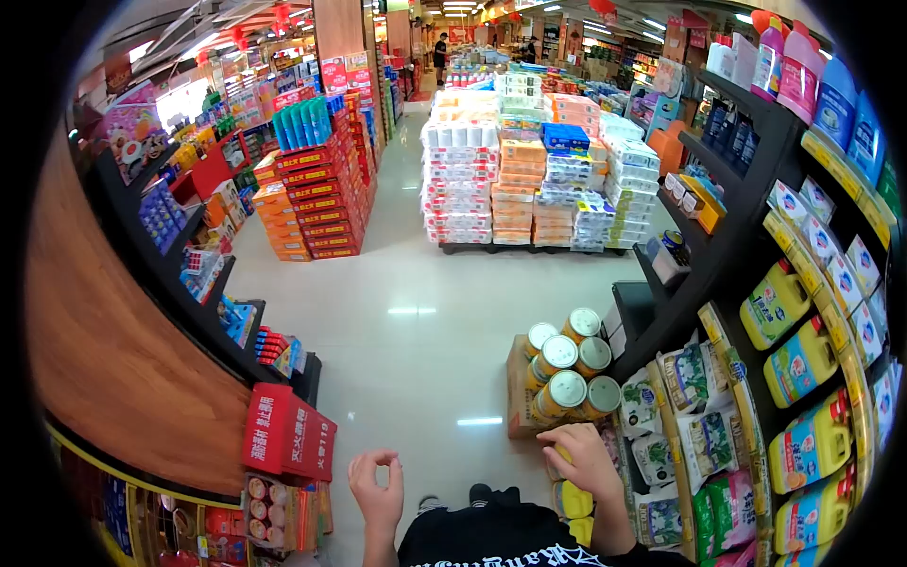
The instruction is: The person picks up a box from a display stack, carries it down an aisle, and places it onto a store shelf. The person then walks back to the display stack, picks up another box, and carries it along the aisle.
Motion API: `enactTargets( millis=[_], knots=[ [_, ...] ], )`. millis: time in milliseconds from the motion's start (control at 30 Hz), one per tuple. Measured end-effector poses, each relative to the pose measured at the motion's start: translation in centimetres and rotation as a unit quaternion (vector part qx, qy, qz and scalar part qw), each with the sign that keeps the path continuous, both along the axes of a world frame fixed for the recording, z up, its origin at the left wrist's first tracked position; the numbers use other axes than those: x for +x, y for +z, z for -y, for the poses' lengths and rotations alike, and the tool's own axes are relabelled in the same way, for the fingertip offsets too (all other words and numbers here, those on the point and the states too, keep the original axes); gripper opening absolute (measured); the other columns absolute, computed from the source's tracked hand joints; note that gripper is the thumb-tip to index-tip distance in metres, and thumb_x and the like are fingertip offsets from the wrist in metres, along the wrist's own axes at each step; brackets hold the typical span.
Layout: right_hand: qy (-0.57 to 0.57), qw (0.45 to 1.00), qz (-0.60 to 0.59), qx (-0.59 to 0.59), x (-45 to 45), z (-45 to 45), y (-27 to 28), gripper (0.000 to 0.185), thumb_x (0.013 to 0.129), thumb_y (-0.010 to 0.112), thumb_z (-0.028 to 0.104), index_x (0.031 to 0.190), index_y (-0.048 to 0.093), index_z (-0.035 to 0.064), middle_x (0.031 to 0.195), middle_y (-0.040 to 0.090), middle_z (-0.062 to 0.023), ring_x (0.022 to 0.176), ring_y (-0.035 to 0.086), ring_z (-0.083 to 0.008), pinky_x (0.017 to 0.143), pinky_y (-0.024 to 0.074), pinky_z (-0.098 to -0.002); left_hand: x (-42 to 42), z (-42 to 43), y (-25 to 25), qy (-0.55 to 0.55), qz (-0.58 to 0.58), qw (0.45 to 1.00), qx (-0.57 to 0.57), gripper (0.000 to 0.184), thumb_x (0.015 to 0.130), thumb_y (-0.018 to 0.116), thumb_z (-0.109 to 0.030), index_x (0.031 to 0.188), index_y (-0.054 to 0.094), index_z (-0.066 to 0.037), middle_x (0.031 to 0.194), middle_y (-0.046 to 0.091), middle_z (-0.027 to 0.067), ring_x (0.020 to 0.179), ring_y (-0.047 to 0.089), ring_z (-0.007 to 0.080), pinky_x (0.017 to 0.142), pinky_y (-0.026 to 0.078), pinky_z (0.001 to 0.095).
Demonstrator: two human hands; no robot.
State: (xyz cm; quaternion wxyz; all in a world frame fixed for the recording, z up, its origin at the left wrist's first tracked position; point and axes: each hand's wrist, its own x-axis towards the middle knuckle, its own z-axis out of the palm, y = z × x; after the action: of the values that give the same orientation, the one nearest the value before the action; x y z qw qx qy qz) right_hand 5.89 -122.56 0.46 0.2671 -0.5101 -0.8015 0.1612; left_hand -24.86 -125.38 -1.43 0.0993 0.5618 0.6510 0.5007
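My left hand [376, 487] is raised over the floor in front of me, fingers loosely bent, with a gap inside the curl and nothing visible in it. To its left is a red box with white Chinese lettering [291, 431]. My right hand [583, 460] is held up at the other side, its fingers curved inward and apart from the thumb, also holding nothing that I can see. Just beyond it, tall tins with pale lids [567, 388] stand together on a cardboard box [519, 389]. Yellow bottles [573, 500] are partly hidden below this hand.
Shelves on the right hold yellow detergent jugs [811, 442] and bagged goods [709, 442]. Ahead stand a stack of tissue packs [460, 180] and a pile of red cartons [326, 203]. A wooden panel [132, 350] and dark shelving line the left. Pale tiled floor [397, 283] runs between.
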Motion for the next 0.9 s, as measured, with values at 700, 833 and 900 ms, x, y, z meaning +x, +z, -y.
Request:
enactTargets(
  millis=[700, 833, 900],
  knots=[
    [-0.041, 0.999, 0.031, -0.001, -8.1, -25.6, 0.5, 0.021, 0.086, 0.061, 0.02, 0.103, 0.064, 0.009, 0.092, 0.064, -0.0079, 0.091, 0.059, -0.0243, 0.082, 0.0397, -0.0362, -5.9, -30.8, 2.8, -0.182, -0.085, 0.98, 0.014, 0.007, 0.077, 0.065, -0.006, 0.084, 0.061, -0.006, 0.081, 0.063, 0.0069, 0.085, 0.059, 0.0281, 0.094, 0.04, 0.0454],
    [-0.051, 0.999, -0.003, 0.014, -10.8, -30.3, 1.2, 0.02, 0.086, 0.061, 0.02, 0.103, 0.063, 0.0095, 0.092, 0.063, -0.007, 0.091, 0.059, -0.0245, 0.083, 0.0399, -0.0356, -8.1, -35.6, 3.0, -0.209, -0.11, 0.971, 0.022, 0.007, 0.078, 0.065, -0.006, 0.084, 0.061, -0.006, 0.084, 0.063, 0.007, 0.086, 0.059, 0.0285, 0.093, 0.041, 0.0452],
    [-0.055, 0.998, -0.007, 0.014, -12.0, -32.0, 1.1, 0.022, 0.087, 0.059, 0.021, 0.105, 0.064, 0.009, 0.092, 0.064, -0.0068, 0.091, 0.059, -0.023, 0.084, 0.0385, -0.0354, -8.9, -37.0, 3.3, -0.214, -0.113, 0.97, 0.007, 0.008, 0.078, 0.065, -0.007, 0.085, 0.062, -0.006, 0.085, 0.064, 0.0072, 0.086, 0.059, 0.0288, 0.093, 0.041, 0.0441]
  ],
)
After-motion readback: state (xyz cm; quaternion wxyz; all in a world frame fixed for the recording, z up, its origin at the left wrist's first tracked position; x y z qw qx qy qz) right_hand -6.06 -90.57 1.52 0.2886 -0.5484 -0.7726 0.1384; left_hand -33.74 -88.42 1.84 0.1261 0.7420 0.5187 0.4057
